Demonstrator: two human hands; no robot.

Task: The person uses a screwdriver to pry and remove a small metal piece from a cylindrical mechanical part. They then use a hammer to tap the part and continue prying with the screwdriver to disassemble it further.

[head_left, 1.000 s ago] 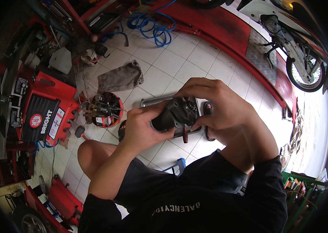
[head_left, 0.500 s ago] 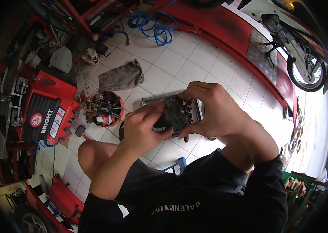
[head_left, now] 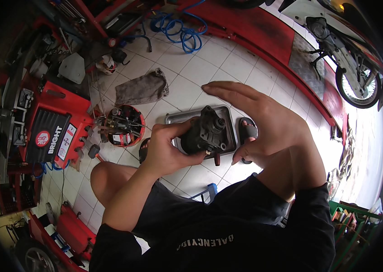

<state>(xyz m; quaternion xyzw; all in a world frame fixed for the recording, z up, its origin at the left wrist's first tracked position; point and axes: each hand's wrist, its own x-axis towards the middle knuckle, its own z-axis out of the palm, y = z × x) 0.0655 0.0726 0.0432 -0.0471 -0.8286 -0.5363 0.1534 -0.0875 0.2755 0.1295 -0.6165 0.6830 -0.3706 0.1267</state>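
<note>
My left hand (head_left: 166,149) grips a dark, greasy engine part (head_left: 204,135), a blocky metal body with a round port on top. It is held above a shallow metal tray (head_left: 228,119) on the white tiled floor. My right hand (head_left: 264,120) hovers just right of the part with fingers spread and flat, not touching it. A screwdriver-like handle shows just below the part.
A red round tub of tools (head_left: 123,126) stands left of the tray, a grey rag (head_left: 142,88) behind it. A red machine (head_left: 53,133) fills the left. A blue coiled hose (head_left: 182,31) lies at the back, a motorcycle (head_left: 345,59) at right. My sandalled foot (head_left: 247,131) is beside the tray.
My right hand has let go of the part and opened, lifting away to the right. The left hand now holds the part alone.
</note>
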